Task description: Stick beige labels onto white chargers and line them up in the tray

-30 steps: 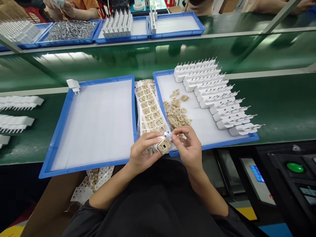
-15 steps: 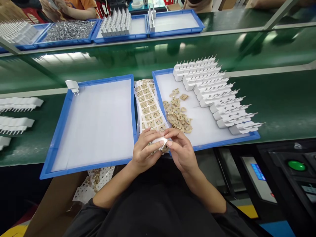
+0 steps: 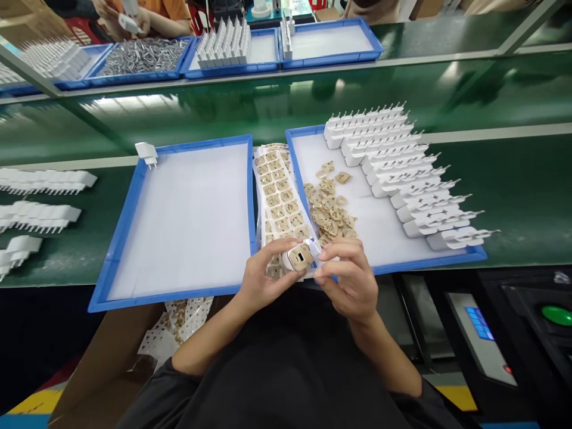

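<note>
A white charger plug is held in my left hand, its port end turned up toward me. A tan sticker with a slot over the dark port covers that end. Just right of it, my right hand has thumb and fingertips pinched on a thin clear film; whether the film touches the charger I cannot tell. Under the hands lie sheets of tan stickers. A heap of loose tan pieces sits close by in the right blue tray.
Rows of white chargers fill the right tray's far side. A single charger rests on the left blue tray's corner; more chargers stand farther left. Beyond the green rail are trays of metal parts and a co-worker's hands.
My hands have drawn slightly apart, and the charger's stickered port end now faces up. The right hand has moved right with clear film at its fingertips. The view has shifted a little left.
</note>
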`<state>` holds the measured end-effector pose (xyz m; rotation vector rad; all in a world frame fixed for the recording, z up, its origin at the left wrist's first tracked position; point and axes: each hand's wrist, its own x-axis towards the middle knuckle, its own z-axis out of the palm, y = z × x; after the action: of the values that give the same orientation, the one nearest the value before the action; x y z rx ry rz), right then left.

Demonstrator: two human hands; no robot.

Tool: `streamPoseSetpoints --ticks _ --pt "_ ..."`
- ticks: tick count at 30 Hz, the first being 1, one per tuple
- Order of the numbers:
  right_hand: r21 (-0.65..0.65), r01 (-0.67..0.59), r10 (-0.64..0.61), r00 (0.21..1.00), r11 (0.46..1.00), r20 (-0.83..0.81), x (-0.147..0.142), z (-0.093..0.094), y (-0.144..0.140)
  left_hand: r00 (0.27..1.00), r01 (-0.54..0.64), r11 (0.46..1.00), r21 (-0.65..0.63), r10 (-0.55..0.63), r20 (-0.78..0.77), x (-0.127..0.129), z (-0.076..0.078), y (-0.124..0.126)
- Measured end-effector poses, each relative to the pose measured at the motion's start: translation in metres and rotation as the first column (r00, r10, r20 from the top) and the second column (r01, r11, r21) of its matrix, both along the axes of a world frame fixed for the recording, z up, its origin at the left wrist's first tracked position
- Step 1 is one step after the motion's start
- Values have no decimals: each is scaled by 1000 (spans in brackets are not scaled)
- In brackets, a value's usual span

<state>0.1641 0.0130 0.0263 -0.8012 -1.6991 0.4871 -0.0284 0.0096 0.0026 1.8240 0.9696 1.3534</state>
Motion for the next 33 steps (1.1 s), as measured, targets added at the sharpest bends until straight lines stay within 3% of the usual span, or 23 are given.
streamPoseSetpoints --ticks 2,4,7,10,14,23,30,33 --pt "-54 -24 22 999 998 -30 1 -1 1 1000 -7 999 -41 8 27 -3 -1 -1" --pt "-210 -67 40 990 975 -132 -2 -3 2 1000 -8 1000 8 8 12 -5 -1 -1" --pt "-442 -276 115 927 853 -357 -12 -6 4 998 -22 993 116 28 -52 -5 -1 0" --pt "-509 -422 118 843 751 -525 -22 -8 5 992 -36 971 236 63 -108 -2 1 2" --pt "-527 -475 64 782 705 -619 -28 -11 4 981 -42 934 354 106 -162 -1 2 5" --pt "-574 -519 -6 738 634 -675 -30 -12 7 982 -31 928 371 97 -160 -5 1 6" --pt "-600 -458 -32 777 656 -628 -32 -16 7 986 -22 937 350 78 -146 -6 -1 6" --pt "-593 -472 13 789 652 -614 -27 -18 8 993 -7 956 293 41 -109 -6 -1 6"
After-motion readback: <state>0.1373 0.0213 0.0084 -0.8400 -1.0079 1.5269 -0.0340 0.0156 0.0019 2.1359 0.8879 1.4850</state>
